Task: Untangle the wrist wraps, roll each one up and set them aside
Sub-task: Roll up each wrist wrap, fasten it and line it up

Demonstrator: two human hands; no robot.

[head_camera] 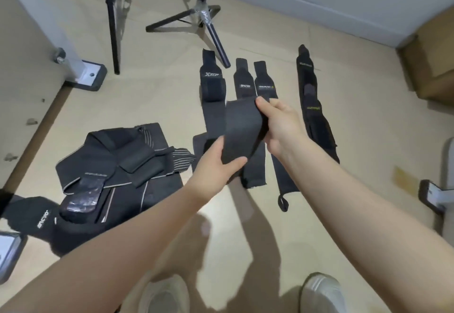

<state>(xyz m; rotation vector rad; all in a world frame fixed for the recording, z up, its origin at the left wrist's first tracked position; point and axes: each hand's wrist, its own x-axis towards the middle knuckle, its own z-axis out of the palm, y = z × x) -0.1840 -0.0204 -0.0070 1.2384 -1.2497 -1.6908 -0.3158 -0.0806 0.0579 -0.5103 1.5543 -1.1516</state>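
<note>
I hold a dark grey wrist wrap point(242, 128) stretched flat above the floor. My left hand point(216, 163) pinches its near end and my right hand point(280, 126) grips its far end. Beneath and beyond it several black wraps lie straight on the floor: one with a white logo point(211, 79), two narrower ones point(243, 81) point(265, 84), and a long one with yellow lettering point(312, 101) to the right. A tangled pile of black wraps and straps point(115, 172) lies at the left.
A tripod stand point(204, 18) and another black stand leg point(113, 22) rise at the back. A cardboard box point(432, 59) sits at the far right by the wall. My white shoes point(321, 293) show at the bottom. A white furniture foot point(86, 74) stands at the left.
</note>
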